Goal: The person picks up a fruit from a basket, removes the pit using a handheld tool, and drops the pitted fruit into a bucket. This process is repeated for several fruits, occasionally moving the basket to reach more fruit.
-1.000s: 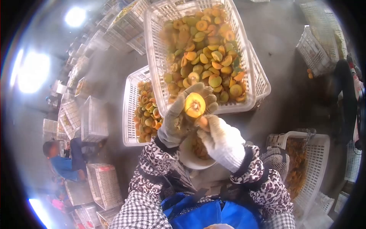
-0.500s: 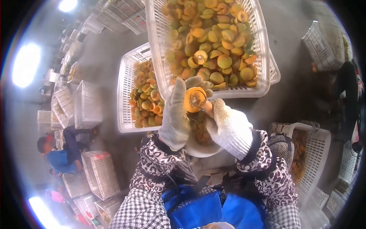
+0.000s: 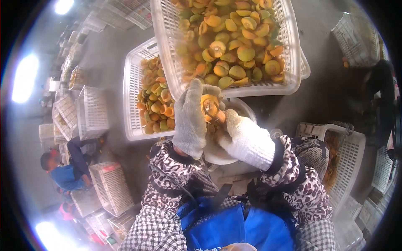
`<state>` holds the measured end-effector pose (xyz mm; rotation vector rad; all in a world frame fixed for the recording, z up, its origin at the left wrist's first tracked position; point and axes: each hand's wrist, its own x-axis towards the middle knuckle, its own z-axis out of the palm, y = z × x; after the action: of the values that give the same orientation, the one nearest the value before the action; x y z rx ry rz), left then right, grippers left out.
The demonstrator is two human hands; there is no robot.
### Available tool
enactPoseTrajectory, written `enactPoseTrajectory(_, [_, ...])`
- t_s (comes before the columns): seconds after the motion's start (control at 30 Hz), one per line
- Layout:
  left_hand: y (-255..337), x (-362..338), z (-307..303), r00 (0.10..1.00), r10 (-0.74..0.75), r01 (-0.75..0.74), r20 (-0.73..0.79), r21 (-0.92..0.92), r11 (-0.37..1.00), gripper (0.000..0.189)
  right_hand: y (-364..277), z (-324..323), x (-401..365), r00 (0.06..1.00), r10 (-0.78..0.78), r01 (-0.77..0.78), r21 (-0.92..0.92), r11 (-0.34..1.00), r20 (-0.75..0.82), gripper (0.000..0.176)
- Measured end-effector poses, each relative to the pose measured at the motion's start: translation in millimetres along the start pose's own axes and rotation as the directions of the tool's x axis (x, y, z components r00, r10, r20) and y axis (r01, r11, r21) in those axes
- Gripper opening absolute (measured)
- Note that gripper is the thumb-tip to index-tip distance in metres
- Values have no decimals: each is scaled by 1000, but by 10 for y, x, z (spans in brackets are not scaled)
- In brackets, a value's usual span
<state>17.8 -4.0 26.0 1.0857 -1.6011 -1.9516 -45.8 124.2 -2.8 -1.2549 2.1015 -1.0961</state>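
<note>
In the middle of the head view, my gloved left hand (image 3: 190,119) cups an orange-fleshed peach half (image 3: 207,101), cut side facing up. My gloved right hand (image 3: 249,138) grips a pitting tool by its short wooden handle (image 3: 220,117). The tool's metal loop is at the centre of the fruit, its tip partly hidden by flesh. Beneath both hands sits a white bucket (image 3: 215,158) with fruit scraps inside. Just beyond my left hand, a large white crate (image 3: 289,90) holds many fruit halves (image 3: 238,72), some with stones showing.
At the left, a lower white crate (image 3: 130,121) holds hollowed halves (image 3: 155,108). Another crate (image 3: 351,161) with orange pieces stands by my right knee. Far left, a person in blue (image 3: 67,173) sits among stacked crates (image 3: 111,188). One more crate (image 3: 351,39) stands far right.
My left fingers have curled closer around the peach half, which has turned and dropped slightly. The right hand has tilted the tool, and the bucket's far rim now shows.
</note>
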Motion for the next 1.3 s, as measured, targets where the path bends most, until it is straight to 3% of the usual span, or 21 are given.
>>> enactPoseTrajectory(0.03, [-19,12,-41,998,2,-5,55,47,999,52,-93,-104,24,966,217,-229,80,970,141,21])
enactPoseTrajectory(0.07, [-28,15,-71,994,-1,-10,110,94,996,51,-37,-92,30,964,223,-236,86,968,143,21])
enactPoseTrajectory(0.13, [-31,31,-94,990,-44,39,130,41,998,50,94,-73,27,943,168,-251,278,927,288,20])
enactPoseTrajectory(0.2, [-60,16,-73,985,-82,85,149,-16,996,49,99,-131,21,941,176,-261,290,921,288,20])
enactPoseTrajectory(0.27, [-89,-29,-17,998,1,4,67,-78,997,48,121,-90,-12,948,165,-246,300,922,273,20])
enactPoseTrajectory(0.37, [-168,-56,-24,998,61,-60,29,-32,998,50,10,-13,-80,973,190,-212,175,961,134,20])
enactPoseTrajectory(0.47, [-138,-109,6,998,57,-57,13,31,998,50,135,116,-121,981,104,-119,84,989,166,31])
enactPoseTrajectory(0.6, [-164,-72,42,997,77,-77,12,48,996,45,36,71,-122,978,171,-183,92,979,121,27])
enactPoseTrajectory(0.67, [-144,-58,52,1000,-18,17,6,94,995,45,-127,-253,-33,820,362,-479,186,858,444,24])
enactPoseTrajectory(0.7, [-150,-45,24,1000,-25,23,13,100,995,45,-46,-153,-70,818,368,-487,191,852,442,24])
enactPoseTrajectory(0.77, [-181,-24,-40,950,162,-234,268,264,936,44,143,116,-177,973,172,-194,141,971,154,25])
enactPoseTrajectory(0.8, [-185,-16,-17,950,153,-227,272,265,937,44,187,141,-235,989,101,-102,3,995,105,26])
enactPoseTrajectory(0.87, [-150,-5,62,988,3,-26,157,146,989,44,254,140,-165,981,153,-150,-32,988,117,22])
enactPoseTrajectory(0.9, [-113,-35,112,987,-5,-19,161,149,989,44,295,126,-109,973,194,-186,-74,980,127,24])
enactPoseTrajectory(0.93, [-65,-80,167,988,13,-22,151,58,998,46,339,45,-105,1000,4,-2,-58,998,29,25])
enactPoseTrajectory(1.1, [-177,-134,240,990,65,-35,129,-221,975,51,200,-168,-96,995,101,-101,-47,994,-6,26])
enactPoseTrajectory(1.13, [-238,-119,215,989,61,-31,134,-215,976,51,177,-181,-101,978,151,-126,-167,978,146,33])
enactPoseTrajectory(1.17, [-344,-80,166,967,223,-225,125,-1,974,52,172,-168,-111,931,218,-133,-284,950,292,41])
enactPoseTrajectory(1.23, [-468,-45,121,838,504,-544,208,399,738,54,257,37,-168,966,157,-120,-182,976,205,35])
enactPoseTrajectory(1.27, [-459,-69,115,845,493,-533,208,403,744,54,281,122,-204,990,97,-88,-86,992,102,29])
enactPoseTrajectory(1.3, [-422,-87,118,933,340,-360,123,240,902,49,305,164,-232,989,100,-91,-84,992,108,29])
